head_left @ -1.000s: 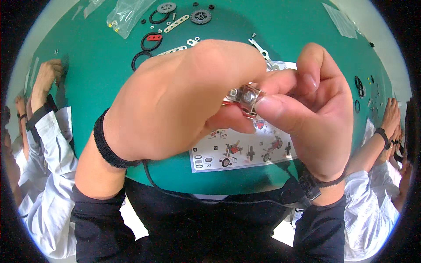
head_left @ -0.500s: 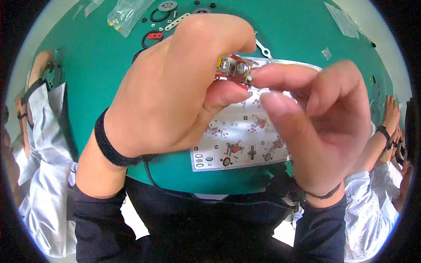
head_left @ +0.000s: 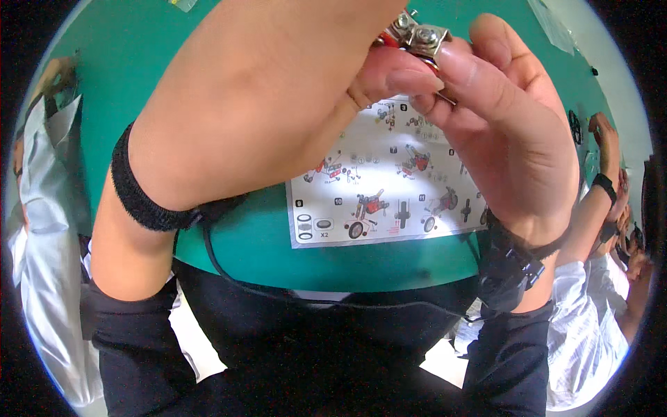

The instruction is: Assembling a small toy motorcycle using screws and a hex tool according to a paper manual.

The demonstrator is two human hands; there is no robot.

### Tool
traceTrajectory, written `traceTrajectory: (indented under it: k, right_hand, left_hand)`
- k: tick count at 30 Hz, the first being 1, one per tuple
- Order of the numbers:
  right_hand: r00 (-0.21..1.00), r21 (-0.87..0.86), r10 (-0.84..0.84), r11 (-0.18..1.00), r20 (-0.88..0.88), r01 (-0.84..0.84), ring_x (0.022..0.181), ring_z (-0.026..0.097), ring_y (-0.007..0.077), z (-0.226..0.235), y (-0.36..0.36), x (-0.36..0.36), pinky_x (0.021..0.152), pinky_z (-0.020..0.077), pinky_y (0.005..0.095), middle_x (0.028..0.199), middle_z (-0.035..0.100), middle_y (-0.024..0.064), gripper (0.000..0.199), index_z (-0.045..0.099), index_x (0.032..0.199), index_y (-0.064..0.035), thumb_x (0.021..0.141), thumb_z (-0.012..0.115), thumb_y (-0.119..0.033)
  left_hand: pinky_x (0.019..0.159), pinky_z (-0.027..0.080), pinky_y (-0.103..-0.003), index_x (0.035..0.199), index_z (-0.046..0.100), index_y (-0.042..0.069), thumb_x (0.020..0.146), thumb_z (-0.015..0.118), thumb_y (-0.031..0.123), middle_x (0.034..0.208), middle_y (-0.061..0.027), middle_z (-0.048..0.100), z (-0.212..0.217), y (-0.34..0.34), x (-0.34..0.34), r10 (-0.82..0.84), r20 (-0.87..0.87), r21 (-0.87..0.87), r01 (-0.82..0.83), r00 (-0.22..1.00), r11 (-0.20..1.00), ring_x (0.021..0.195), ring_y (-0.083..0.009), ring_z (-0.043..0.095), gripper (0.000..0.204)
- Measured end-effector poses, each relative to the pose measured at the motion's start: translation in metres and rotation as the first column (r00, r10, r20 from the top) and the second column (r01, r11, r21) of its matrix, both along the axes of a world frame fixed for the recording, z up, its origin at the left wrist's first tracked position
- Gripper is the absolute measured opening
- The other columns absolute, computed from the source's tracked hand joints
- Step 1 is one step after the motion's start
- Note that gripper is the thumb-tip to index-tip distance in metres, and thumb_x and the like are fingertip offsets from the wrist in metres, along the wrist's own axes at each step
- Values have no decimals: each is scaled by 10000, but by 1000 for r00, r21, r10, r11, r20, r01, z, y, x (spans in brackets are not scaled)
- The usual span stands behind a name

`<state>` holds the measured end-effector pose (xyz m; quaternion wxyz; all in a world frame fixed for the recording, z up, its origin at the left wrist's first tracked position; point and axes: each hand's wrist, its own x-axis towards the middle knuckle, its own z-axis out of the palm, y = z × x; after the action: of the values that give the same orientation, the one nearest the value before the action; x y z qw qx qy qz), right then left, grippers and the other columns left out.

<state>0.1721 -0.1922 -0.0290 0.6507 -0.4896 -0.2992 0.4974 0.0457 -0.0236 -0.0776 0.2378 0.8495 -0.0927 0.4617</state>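
Note:
Between my two hands, raised above the table, is a small assembly of metal and red parts (head_left: 425, 36) with round bolt heads. My left hand (head_left: 299, 83) is closed on it, the thumb pressing from below; its other fingers are mostly hidden behind the back of the hand. The thumb and fingers of my right hand (head_left: 507, 104) pinch the assembly's right end. A printed instruction sheet (head_left: 333, 235) with pictures of a motorcycle model lies on the table beneath my hands.
The table top is green (head_left: 264, 257). A black cable (head_left: 222, 270) runs from my left wrist across to a black device (head_left: 511, 271) at my right wrist. People in pale sleeves (head_left: 48, 250) work at the left and right sides. Plastic bags lie at the far edge.
Both hands have moved up and away from me with the assembly. My right thumb and fingers, apart from each other before, have closed on its right end.

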Motion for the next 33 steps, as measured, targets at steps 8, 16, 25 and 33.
traceTrajectory:
  k: [8, 16, 25, 33]
  right_hand:
    - [736, 77, 95, 995, -670, -58, 861, 679, 313, 5, 1, -1, 845, 518, 398, 939, 686, 220, 310, 448, 969, -70, 820, 665, 94]
    - [952, -67, -288, 957, -106, 282, 671, 640, 155, 22, 11, -24, 625, 496, 258, 763, 665, 153, 222, 445, 849, -56, 871, 657, 8]
    - [931, 141, -296, 953, 216, 270, 839, 650, 181, 8, 4, -11, 799, 490, 279, 963, 676, 192, 204, 462, 892, -67, 867, 645, 20]
    - [622, 238, -323, 946, 713, 219, 955, 646, 208, 13, -10, -27, 881, 471, 286, 1016, 674, 263, 317, 378, 907, -56, 837, 642, 105]
  left_hand:
    - [661, 480, -313, 1142, 542, 46, 880, 708, 272, 946, -114, 573, -2, -8, -11, -38, -69, -44, 35, 997, 998, 728, -276, 568, 383]
    - [668, 485, -318, 1137, 548, 49, 878, 710, 265, 946, -127, 573, 11, 0, -14, -78, -171, -89, 63, 982, 994, 749, -284, 579, 374]
    - [677, 489, -322, 1131, 555, 52, 876, 712, 256, 946, -141, 573, 27, 1, -22, -99, -262, -110, 72, 960, 991, 772, -292, 590, 363]
    - [699, 510, -333, 1042, 608, 42, 846, 731, 175, 989, -193, 577, 52, 0, -19, -57, -276, 216, 120, 959, 969, 827, -304, 622, 267]
